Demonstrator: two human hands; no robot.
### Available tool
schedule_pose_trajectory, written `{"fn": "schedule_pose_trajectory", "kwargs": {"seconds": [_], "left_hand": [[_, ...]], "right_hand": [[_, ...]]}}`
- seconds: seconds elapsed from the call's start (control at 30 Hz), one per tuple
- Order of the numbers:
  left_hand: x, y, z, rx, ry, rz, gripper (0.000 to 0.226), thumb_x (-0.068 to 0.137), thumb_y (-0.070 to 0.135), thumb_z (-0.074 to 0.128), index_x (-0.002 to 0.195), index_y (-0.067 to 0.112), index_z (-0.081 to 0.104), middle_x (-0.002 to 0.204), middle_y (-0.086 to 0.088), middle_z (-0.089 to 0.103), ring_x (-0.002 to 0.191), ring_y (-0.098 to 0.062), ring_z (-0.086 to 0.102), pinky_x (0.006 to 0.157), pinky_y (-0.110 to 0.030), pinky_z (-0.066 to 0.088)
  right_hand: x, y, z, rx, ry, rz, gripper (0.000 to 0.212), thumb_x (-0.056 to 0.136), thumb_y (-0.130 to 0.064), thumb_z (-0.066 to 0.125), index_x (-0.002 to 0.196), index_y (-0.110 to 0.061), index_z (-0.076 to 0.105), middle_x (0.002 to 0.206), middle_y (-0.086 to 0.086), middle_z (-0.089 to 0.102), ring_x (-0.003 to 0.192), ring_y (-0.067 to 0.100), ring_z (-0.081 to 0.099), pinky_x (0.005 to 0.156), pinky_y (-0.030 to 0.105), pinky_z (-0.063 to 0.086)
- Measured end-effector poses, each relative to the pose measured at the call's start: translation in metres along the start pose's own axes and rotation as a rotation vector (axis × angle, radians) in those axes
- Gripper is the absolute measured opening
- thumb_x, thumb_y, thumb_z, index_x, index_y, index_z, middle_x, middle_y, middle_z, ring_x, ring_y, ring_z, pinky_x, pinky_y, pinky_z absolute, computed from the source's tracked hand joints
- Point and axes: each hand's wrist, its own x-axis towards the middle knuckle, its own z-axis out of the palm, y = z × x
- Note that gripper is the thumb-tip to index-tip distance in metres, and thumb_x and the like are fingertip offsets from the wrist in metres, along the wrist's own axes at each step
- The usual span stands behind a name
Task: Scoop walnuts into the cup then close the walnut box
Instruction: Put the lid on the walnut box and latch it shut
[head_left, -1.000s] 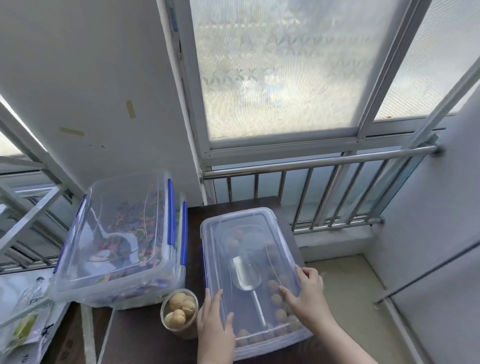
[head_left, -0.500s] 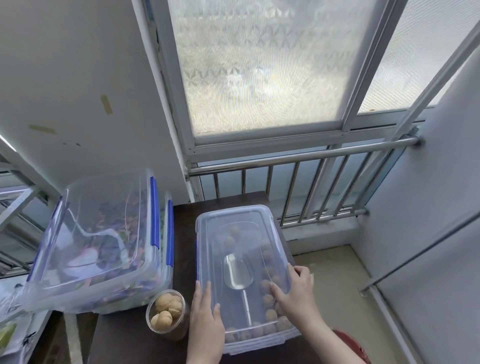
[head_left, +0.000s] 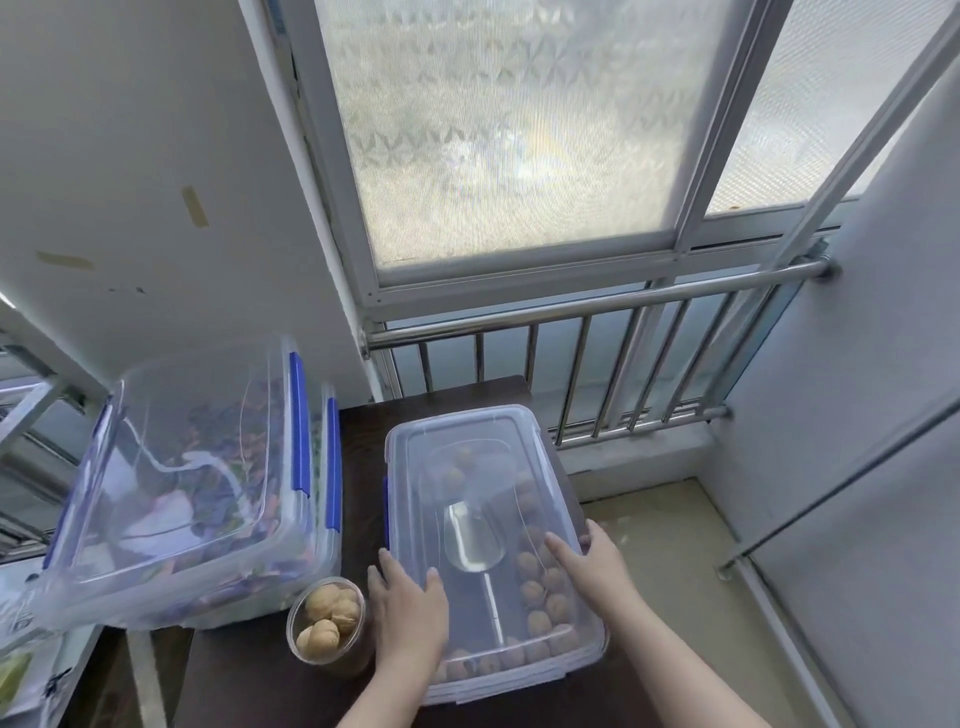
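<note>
The clear walnut box (head_left: 467, 431) stands on the dark table (head_left: 358, 436) with its clear lid lying on top. Through the lid I see walnuts (head_left: 540, 597) along the right and near sides and a metal scoop (head_left: 472, 540) inside. My left hand (head_left: 410, 613) lies flat on the lid's near left edge, fingers spread. My right hand (head_left: 592, 566) presses on the lid's right edge, fingers curled over the rim. A small clear cup (head_left: 327, 623) holding a few walnuts stands just left of the box, beside my left hand.
A larger clear box with blue clasps (head_left: 197, 483) stands at the left, its lid resting tilted on top. A steel railing (head_left: 597, 306) and a frosted window rise behind the table. At the right lie a tiled floor (head_left: 654, 525) and a grey wall.
Both hands stay pressed on the lid, the right one sliding slightly toward the right rim. The camera view has shifted a little; the box and cup stand as before.
</note>
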Motion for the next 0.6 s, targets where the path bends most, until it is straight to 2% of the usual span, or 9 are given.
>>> {"fn": "schedule_pose_trajectory", "kwargs": {"seconds": [0.07,0.13,0.17,0.2,0.27,0.33,0.47,0.53,0.6], "left_hand": [[0.013,0.004,-0.002,-0.068,-0.027,-0.153,0.072,0.094,0.025,0.047,0.151,0.005,0.007,0.155,-0.018,0.018,0.141,-0.033,0.023,0.111,-0.041,0.024],[0.022,0.001,-0.001,-0.128,-0.069,-0.217,0.068,0.089,0.019,0.052,0.147,0.002,0.02,0.146,-0.022,0.037,0.13,-0.037,0.04,0.106,-0.04,0.034],[0.024,-0.001,-0.001,-0.148,-0.084,-0.223,0.065,0.087,0.017,0.053,0.144,0.001,0.027,0.14,-0.022,0.043,0.125,-0.038,0.045,0.104,-0.04,0.037],[0.023,-0.001,-0.001,-0.162,-0.085,-0.227,0.063,0.086,0.016,0.055,0.141,0.001,0.031,0.137,-0.021,0.047,0.122,-0.038,0.047,0.102,-0.039,0.038],[0.022,-0.001,-0.002,-0.17,-0.086,-0.24,0.064,0.086,0.015,0.057,0.142,0.0,0.031,0.137,-0.022,0.046,0.123,-0.038,0.046,0.099,-0.038,0.037],[0.021,0.0,-0.003,-0.179,-0.09,-0.243,0.068,0.085,0.015,0.057,0.145,0.0,0.027,0.142,-0.023,0.041,0.127,-0.038,0.042,0.102,-0.039,0.035],[0.025,0.003,-0.005,-0.237,-0.145,-0.266,0.08,0.086,0.013,0.057,0.151,0.006,0.011,0.152,-0.019,0.026,0.137,-0.036,0.029,0.11,-0.042,0.026],[0.025,0.005,-0.006,-0.254,-0.168,-0.27,0.082,0.086,0.01,0.058,0.151,0.005,0.009,0.151,-0.019,0.027,0.136,-0.035,0.03,0.108,-0.041,0.027],[0.021,0.008,-0.007,-0.184,-0.169,-0.244,0.083,0.085,0.016,0.061,0.151,0.006,0.012,0.147,-0.022,0.03,0.132,-0.037,0.035,0.108,-0.039,0.031]], "right_hand": [[0.004,-0.001,-0.001,0.03,0.005,0.018,0.078,0.062,-0.063,0.078,0.112,-0.005,0.063,0.102,0.003,0.07,0.096,0.018,0.068,0.078,0.029,0.053],[0.004,-0.003,-0.007,0.05,0.07,0.002,0.052,0.067,-0.04,0.086,0.099,-0.01,0.056,0.086,-0.002,0.062,0.087,0.02,0.062,0.075,0.026,0.044],[0.005,-0.003,-0.008,0.061,0.109,-0.002,0.053,0.067,-0.034,0.087,0.103,-0.009,0.055,0.085,-0.001,0.059,0.085,0.02,0.059,0.076,0.027,0.042],[0.007,-0.001,-0.008,0.05,0.136,-0.015,0.064,0.065,-0.036,0.087,0.114,-0.007,0.059,0.089,0.003,0.06,0.086,0.021,0.059,0.078,0.028,0.044],[0.017,0.011,-0.004,0.016,0.118,-0.053,0.074,0.057,-0.056,0.082,0.114,-0.011,0.067,0.097,0.007,0.065,0.086,0.017,0.063,0.079,0.03,0.052],[0.041,0.041,0.005,-0.016,0.08,-0.096,0.064,0.056,-0.066,0.074,0.106,-0.024,0.072,0.097,0.003,0.07,0.087,0.012,0.068,0.082,0.036,0.058],[0.021,0.018,-0.002,-0.015,0.071,-0.125,0.055,0.068,-0.054,0.069,0.113,-0.024,0.069,0.104,0.001,0.07,0.098,0.017,0.066,0.09,0.04,0.055],[0.015,0.013,-0.005,-0.009,0.075,-0.117,0.045,0.074,-0.043,0.07,0.114,-0.022,0.069,0.104,0.0,0.071,0.1,0.019,0.065,0.091,0.041,0.054],[0.011,0.011,-0.009,-0.014,0.091,-0.137,0.034,0.076,-0.038,0.069,0.108,-0.024,0.07,0.098,-0.001,0.072,0.094,0.018,0.067,0.086,0.042,0.056]]}}
